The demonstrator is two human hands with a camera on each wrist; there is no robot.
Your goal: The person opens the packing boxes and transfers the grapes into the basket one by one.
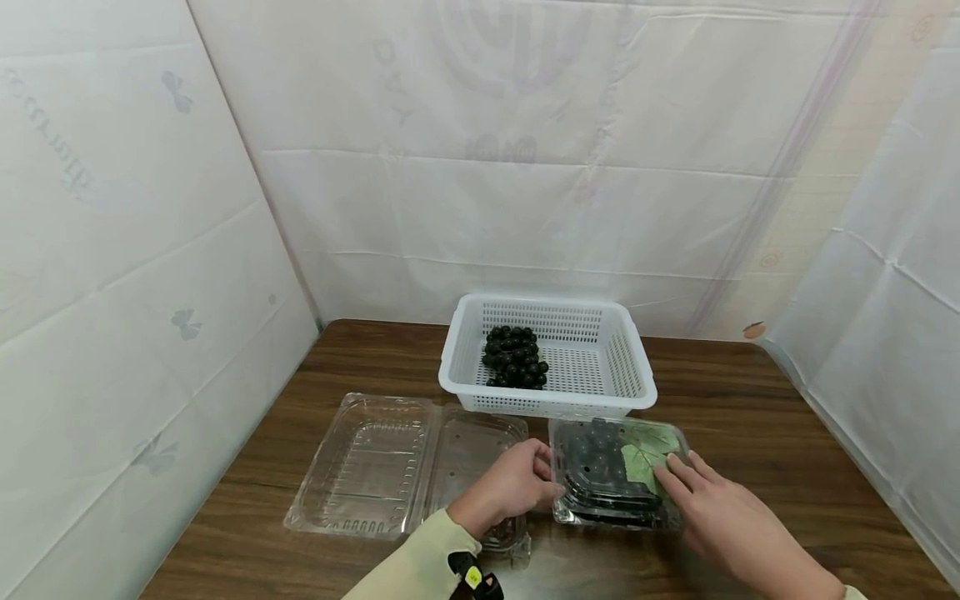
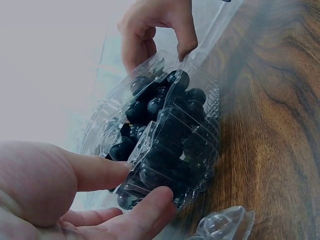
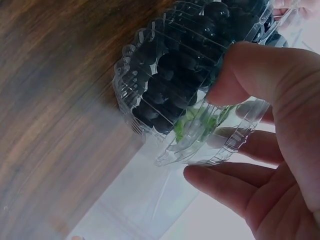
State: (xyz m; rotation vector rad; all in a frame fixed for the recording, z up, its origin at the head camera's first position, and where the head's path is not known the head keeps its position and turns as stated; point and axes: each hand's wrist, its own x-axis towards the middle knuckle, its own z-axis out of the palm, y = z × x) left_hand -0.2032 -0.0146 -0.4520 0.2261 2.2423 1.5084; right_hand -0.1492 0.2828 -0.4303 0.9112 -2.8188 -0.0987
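Note:
A clear plastic clamshell box [image 1: 588, 492] of dark grapes [image 2: 155, 107] sits on the table in front of the basket. A green leaf [image 1: 641, 460] shows through its lid. My left hand [image 1: 519, 479] pinches the box's left rim between thumb and fingers. At the opposite end my right hand [image 1: 723, 508] holds the box, fingers on the lid and thumb at the rim in the right wrist view. Lid and base stand slightly apart along the rim there. Left of the box lies an unfolded clamshell box [image 1: 367, 475], partly hidden by my left forearm.
Behind the boxes stands a white slotted basket [image 1: 603, 404] with a bunch of dark grapes [image 1: 513, 357] in its left part. The wooden table [image 1: 757, 425] meets white sheeting [image 1: 525, 217] at the back and on both sides.

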